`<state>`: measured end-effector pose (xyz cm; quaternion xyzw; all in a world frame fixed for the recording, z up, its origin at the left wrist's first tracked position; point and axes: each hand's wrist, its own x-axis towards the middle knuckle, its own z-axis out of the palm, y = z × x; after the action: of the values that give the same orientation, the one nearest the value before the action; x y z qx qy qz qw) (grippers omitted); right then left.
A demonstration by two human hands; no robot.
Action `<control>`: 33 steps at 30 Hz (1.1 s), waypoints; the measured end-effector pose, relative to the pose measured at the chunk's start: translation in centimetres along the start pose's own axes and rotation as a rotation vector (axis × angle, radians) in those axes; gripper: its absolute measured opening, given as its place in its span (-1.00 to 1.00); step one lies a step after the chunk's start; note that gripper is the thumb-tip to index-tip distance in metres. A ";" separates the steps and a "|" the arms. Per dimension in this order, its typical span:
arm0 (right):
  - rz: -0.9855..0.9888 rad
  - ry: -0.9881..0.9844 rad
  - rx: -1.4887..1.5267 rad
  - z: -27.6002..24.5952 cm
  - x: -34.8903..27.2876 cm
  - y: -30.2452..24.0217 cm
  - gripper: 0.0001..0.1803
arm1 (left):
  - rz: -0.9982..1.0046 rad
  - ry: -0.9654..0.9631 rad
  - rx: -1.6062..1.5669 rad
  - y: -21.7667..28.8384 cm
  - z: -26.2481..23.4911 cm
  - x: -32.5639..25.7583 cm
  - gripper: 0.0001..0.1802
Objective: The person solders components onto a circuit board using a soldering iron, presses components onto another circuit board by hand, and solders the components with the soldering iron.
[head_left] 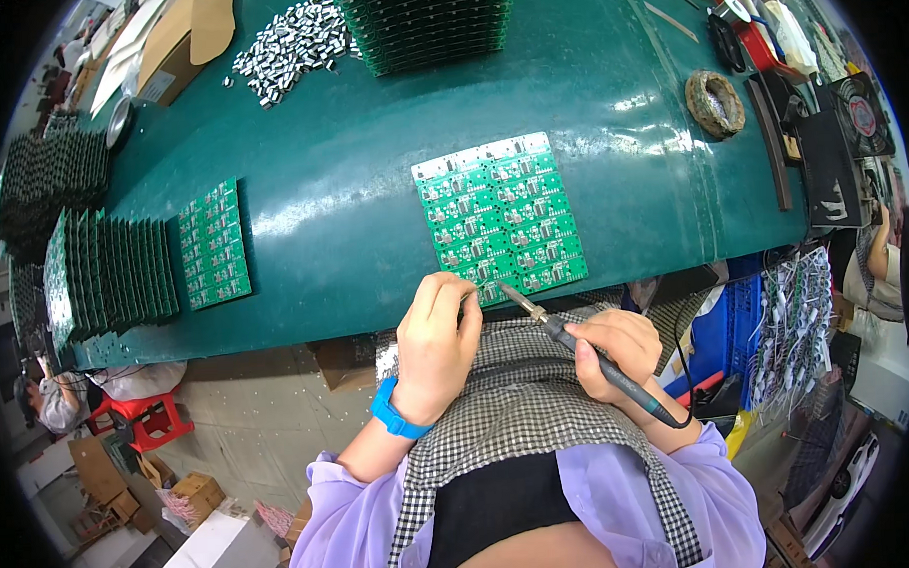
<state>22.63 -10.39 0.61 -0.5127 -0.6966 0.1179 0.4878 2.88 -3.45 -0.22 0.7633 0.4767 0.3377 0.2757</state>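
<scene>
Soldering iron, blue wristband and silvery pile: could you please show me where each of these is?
Soldering iron (630, 386): head view, on the rear part of its handle.
Blue wristband (390, 413): head view, on the middle of the band.
Silvery pile (294, 49): head view, on its middle.

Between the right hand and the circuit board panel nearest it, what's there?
The soldering iron, held in the right hand, spans that stretch in the head view, its tip over the panel's near edge.

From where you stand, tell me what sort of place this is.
Probably an electronics workshop: a soldering iron is held at a circuit board, near stacked boards and a heap of small parts.
</scene>
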 end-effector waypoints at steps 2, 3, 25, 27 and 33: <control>0.004 0.015 -0.001 0.3 0.5 -0.2 -0.84 | 0.001 0.009 0.008 0.0 0.1 0.0 -0.84; 0.010 0.029 -0.005 0.4 0.7 -0.3 -0.84 | 0.001 0.011 0.013 0.0 0.1 0.0 -0.84; -0.025 0.034 0.017 0.1 -0.4 -0.1 -0.85 | 0.005 -0.034 0.052 0.6 -0.4 -0.6 -0.84; -0.023 0.027 0.012 0.3 -0.3 -0.1 -0.85 | -0.007 -0.040 0.042 0.6 -0.3 -0.7 -0.85; 0.005 -0.024 -0.001 0.2 -0.6 -0.3 -0.87 | 0.004 -0.044 0.056 0.7 -0.1 -0.6 -0.84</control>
<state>22.31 -10.95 0.41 -0.5131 -0.7014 0.1249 0.4787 2.95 -4.29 0.19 0.7790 0.4782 0.3081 0.2636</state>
